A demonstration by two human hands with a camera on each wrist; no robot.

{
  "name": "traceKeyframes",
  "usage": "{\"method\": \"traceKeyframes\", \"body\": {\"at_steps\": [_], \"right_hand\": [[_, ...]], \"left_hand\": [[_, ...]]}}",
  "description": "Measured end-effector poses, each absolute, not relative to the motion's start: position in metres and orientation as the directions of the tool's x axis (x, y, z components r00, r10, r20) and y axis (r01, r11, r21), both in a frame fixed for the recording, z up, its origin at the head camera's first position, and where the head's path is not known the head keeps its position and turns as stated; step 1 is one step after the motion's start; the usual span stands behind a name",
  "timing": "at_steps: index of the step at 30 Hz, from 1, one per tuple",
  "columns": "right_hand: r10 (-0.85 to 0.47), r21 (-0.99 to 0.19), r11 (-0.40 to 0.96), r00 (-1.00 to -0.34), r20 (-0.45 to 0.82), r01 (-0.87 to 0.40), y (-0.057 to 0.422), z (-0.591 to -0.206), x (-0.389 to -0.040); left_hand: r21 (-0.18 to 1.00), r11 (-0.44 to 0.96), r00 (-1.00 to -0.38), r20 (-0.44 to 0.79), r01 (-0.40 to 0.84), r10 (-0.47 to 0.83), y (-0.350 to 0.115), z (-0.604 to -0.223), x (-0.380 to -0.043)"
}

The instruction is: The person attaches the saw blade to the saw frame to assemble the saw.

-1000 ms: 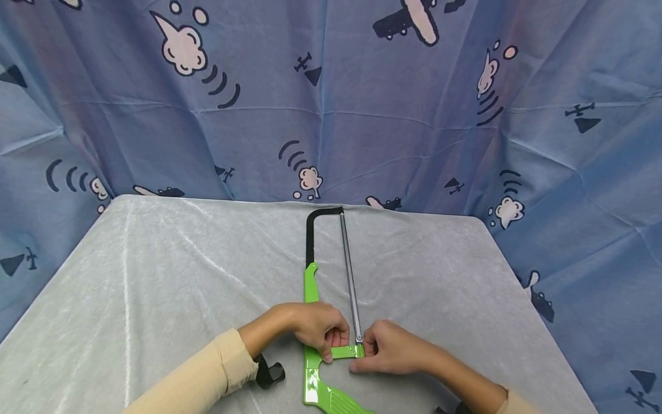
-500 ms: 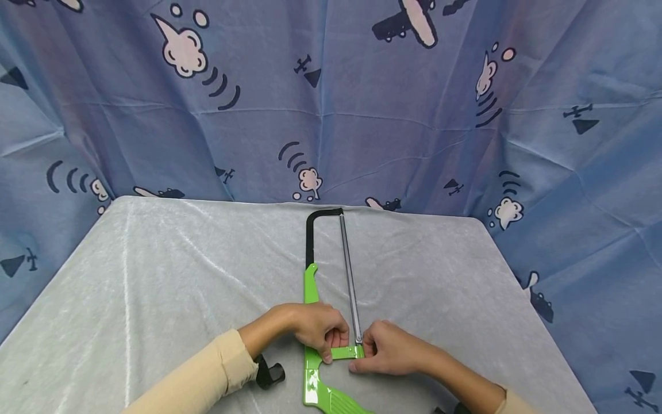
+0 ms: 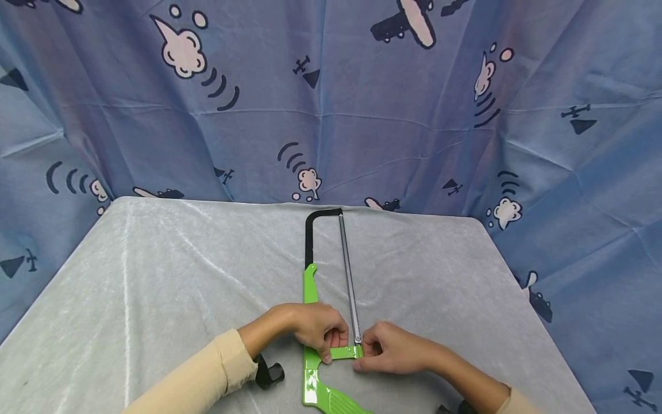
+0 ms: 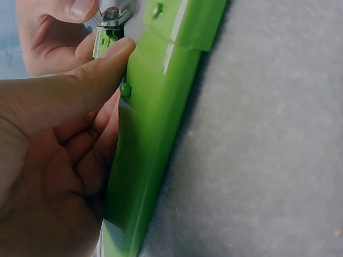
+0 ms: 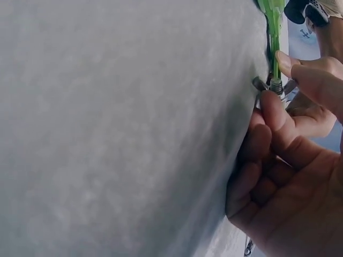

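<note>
A hacksaw with a green-and-black frame [image 3: 309, 282] lies flat on the cloth, its handle [image 3: 336, 399] towards me. Its blade side, a grey bar [image 3: 349, 276], runs along the right. My left hand [image 3: 319, 326] grips the green frame just above the handle, thumb on the near cross arm [image 3: 342, 352]. At the outer end of that arm sits a metal wing nut on a threaded bolt [image 4: 110, 19]. My right hand [image 3: 395, 348] pinches the wing nut [image 5: 259, 83] between thumb and bent fingers; the head view hides the nut behind these fingers.
Pale grey velvety cloth [image 3: 207, 276] covers the table, whose far edge meets a blue printed curtain [image 3: 362, 138]. A black wrist strap device [image 3: 270, 372] sits under the left sleeve [image 3: 207, 368].
The right thumb and fingers have shifted slightly at the end of the cross arm. The left hand and the hacksaw stay in place.
</note>
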State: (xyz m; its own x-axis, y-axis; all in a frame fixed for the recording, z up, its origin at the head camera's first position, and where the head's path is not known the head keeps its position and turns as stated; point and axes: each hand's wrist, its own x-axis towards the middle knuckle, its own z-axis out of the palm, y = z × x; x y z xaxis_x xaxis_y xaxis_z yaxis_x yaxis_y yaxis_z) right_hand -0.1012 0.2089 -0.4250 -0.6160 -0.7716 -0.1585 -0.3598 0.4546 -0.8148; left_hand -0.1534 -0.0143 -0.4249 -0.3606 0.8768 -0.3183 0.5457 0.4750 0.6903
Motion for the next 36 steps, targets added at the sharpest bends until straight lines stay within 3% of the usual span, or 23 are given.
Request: {"method": "traceKeyframes", "body": {"at_steps": [16, 36], "right_hand": [[-0.811, -0.866, 0.390, -0.562, -0.163, -0.313, 0.2159, -0.4232, -0.1042], [-0.791, -0.837, 0.431, -0.587, -0.171, -0.337, 0.2138, -0.4237, -0.1031]], "left_hand": [[0.685, 0.471, -0.359, -0.313, 0.556, 0.879, -0.0147, -0.4264, -0.1536], [0.676, 0.480, -0.366, -0.319, 0.559, 0.874, -0.0149, -0.4263, -0.1535]]}}
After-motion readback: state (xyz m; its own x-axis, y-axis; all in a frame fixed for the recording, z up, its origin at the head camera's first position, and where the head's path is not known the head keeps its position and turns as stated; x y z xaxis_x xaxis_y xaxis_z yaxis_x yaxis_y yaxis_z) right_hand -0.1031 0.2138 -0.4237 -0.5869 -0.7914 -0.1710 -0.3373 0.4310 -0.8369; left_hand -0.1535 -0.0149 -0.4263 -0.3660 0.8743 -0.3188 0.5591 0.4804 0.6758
